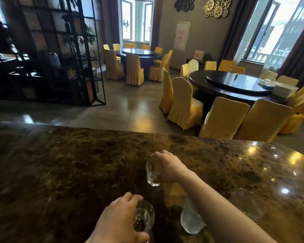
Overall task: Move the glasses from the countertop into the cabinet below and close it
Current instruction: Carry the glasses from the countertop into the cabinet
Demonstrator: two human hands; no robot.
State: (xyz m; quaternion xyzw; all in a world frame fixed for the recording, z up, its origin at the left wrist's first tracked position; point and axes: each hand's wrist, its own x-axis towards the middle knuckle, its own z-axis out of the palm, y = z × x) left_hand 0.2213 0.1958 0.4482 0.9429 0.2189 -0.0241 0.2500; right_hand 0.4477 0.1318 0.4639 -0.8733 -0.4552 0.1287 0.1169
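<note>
Two small clear glasses are already in hand. The farther small glass [152, 174] hangs upright under the right hand [167, 166], whose grip closes on its rim from above; whether its base still touches the mottled brown stone tabletop [68, 163] or is just off it cannot be told. The nearer glass [144, 217] is held by the left hand [120, 220], fingers wrapped around its side, close to the tabletop's near edge.

Two more glasses are not held. A textured tumbler [191, 220] stands just beside the right forearm, partly hidden by it, and a wide clear glass [248, 203] stands on the far side of that forearm, well to the right.

The cabinet is out of view, below the near edge, so both held glasses probably have to come back toward the person and down. The left hand is nearer that edge. The right arm's way back passes right over the tumbler, which could be knocked. Leftward the tabletop is open; beyond its far edge are yellow-covered chairs [184, 102].
</note>
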